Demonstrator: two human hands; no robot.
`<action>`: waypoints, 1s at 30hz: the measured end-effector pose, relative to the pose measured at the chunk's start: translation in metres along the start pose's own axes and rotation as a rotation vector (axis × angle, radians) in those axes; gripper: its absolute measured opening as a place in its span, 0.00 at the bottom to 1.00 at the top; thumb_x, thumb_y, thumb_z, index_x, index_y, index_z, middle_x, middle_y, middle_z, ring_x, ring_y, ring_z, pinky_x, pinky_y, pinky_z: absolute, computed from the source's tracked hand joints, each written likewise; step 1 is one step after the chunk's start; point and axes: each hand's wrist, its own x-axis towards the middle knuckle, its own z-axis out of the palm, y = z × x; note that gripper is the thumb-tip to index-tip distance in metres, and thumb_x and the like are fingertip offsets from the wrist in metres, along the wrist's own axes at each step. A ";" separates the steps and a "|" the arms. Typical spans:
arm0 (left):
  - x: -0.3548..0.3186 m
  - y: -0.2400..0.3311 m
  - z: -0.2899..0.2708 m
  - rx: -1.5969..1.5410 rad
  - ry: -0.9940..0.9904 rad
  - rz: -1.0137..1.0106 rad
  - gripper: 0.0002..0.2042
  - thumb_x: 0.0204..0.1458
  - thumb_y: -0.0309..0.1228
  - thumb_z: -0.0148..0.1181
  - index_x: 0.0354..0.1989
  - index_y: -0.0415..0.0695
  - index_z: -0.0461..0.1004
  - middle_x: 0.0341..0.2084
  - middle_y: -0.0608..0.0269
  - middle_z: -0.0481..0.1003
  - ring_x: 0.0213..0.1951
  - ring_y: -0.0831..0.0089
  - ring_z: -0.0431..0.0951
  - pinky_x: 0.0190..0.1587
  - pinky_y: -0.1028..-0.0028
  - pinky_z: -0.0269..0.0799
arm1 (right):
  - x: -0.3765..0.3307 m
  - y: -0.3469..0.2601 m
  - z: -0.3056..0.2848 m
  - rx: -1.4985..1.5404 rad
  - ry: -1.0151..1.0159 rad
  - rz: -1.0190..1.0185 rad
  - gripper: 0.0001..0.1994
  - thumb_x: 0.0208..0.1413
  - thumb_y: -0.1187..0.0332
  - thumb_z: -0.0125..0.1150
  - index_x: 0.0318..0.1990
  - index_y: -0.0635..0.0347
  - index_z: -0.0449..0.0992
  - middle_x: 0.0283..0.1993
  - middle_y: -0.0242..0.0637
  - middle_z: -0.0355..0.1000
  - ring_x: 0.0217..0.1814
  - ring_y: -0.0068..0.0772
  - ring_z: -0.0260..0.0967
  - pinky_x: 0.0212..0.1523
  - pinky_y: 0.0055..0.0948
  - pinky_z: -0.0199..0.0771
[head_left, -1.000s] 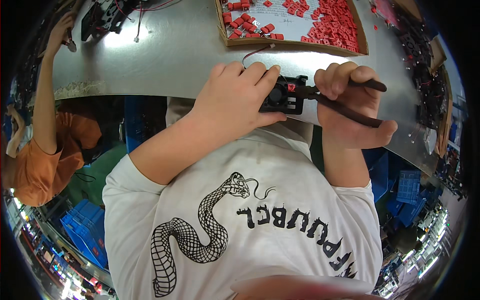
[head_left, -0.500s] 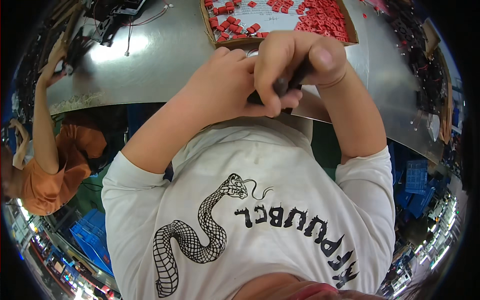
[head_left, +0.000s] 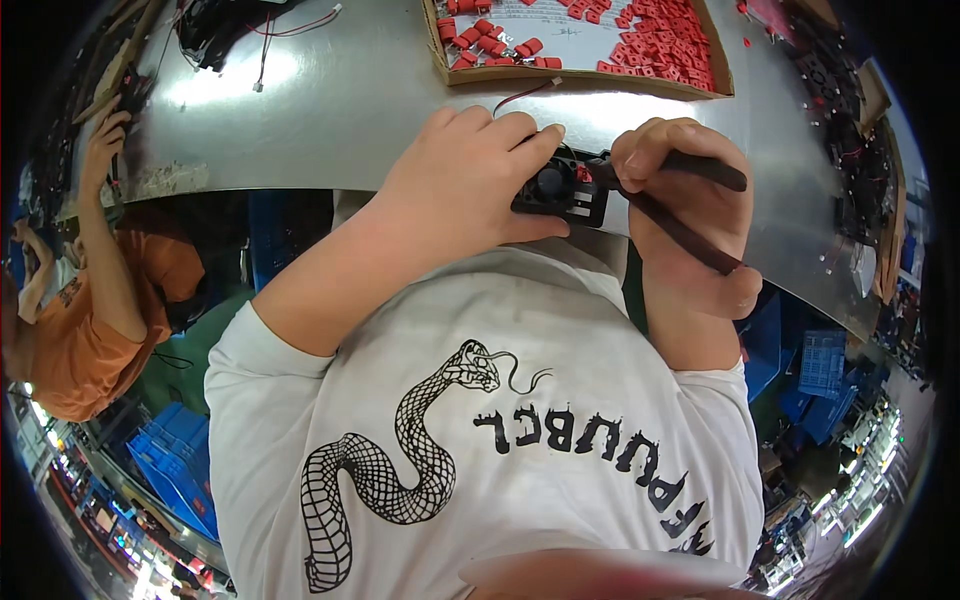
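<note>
- one left hand [head_left: 470,185] clasps the fan [head_left: 553,183] from 9 o'clock, at the table's [head_left: 330,120] 6 o'clock edge
- right hand [head_left: 695,200], at 3 o'clock, holds pliers [head_left: 686,234], handles spread
- tips at the red clip [head_left: 583,174]; cannot tell whether they bite
- box [head_left: 500,74] of red parts [head_left: 665,50] at 12 o'clock

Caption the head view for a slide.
Left hand holding a black fan unit, right hand holding dark pliers by its red part, near a cardboard tray.
</note>
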 end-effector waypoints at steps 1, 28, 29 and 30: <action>0.000 0.000 0.001 0.015 0.034 0.018 0.36 0.42 0.55 0.73 0.56 0.45 0.76 0.43 0.63 0.77 0.42 0.61 0.77 0.48 0.63 0.69 | 0.001 -0.001 0.001 -0.021 0.011 0.013 0.58 0.47 0.21 0.56 0.60 0.80 0.65 0.41 0.47 0.72 0.41 0.32 0.69 0.41 0.29 0.68; 0.010 -0.004 -0.004 -0.049 -0.086 0.177 0.35 0.41 0.55 0.73 0.56 0.47 0.77 0.41 0.66 0.77 0.41 0.63 0.77 0.48 0.64 0.69 | 0.049 0.006 -0.013 0.655 -0.550 0.416 0.35 0.49 0.35 0.63 0.35 0.70 0.80 0.25 0.41 0.76 0.19 0.31 0.67 0.22 0.28 0.65; 0.010 -0.004 -0.005 -0.043 -0.084 0.180 0.35 0.41 0.55 0.73 0.56 0.47 0.77 0.41 0.66 0.77 0.41 0.63 0.77 0.48 0.64 0.69 | 0.050 0.005 -0.013 0.653 -0.554 0.411 0.35 0.49 0.35 0.63 0.35 0.70 0.80 0.25 0.41 0.76 0.19 0.31 0.67 0.22 0.28 0.65; 0.009 -0.004 -0.005 -0.035 -0.083 0.180 0.35 0.42 0.55 0.72 0.56 0.47 0.77 0.41 0.66 0.77 0.41 0.63 0.77 0.48 0.64 0.69 | 0.051 0.002 -0.013 0.528 -0.499 0.468 0.36 0.50 0.35 0.62 0.36 0.70 0.80 0.24 0.41 0.75 0.20 0.32 0.68 0.23 0.29 0.66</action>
